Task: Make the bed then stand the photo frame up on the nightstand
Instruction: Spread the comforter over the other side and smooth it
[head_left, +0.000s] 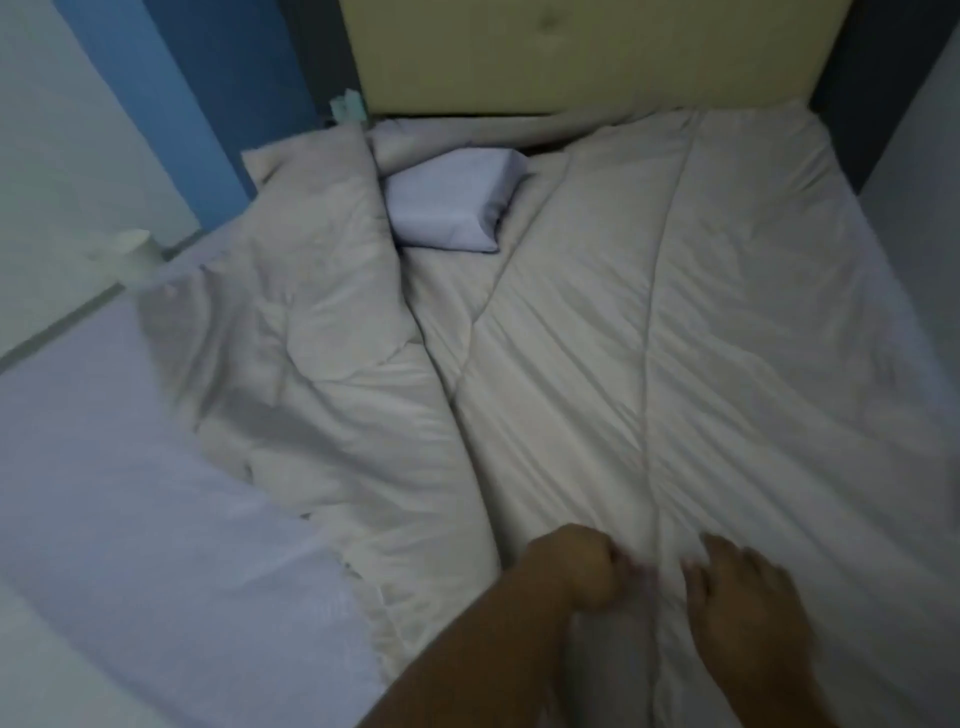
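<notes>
A beige quilted duvet (649, 322) covers the right and middle of the bed, its left part bunched and folded back. To the left of it the pale lilac sheet (130, 467) lies bare. A lilac pillow (449, 200) sits near the headboard, half tucked among the folds. At the near edge, my left hand (582, 566) grips a fold of the duvet with curled fingers. My right hand (737, 587) lies beside it on the duvet, fingers bent into the fabric. The frame is blurred. No photo frame or nightstand top is plainly visible.
A yellowish padded headboard (571, 52) stands at the far end. A blue wall panel (197, 78) and a pale wall run along the bed's left side. A blurred white object (130, 254) sits by the left edge of the bed. A dark wall borders the right.
</notes>
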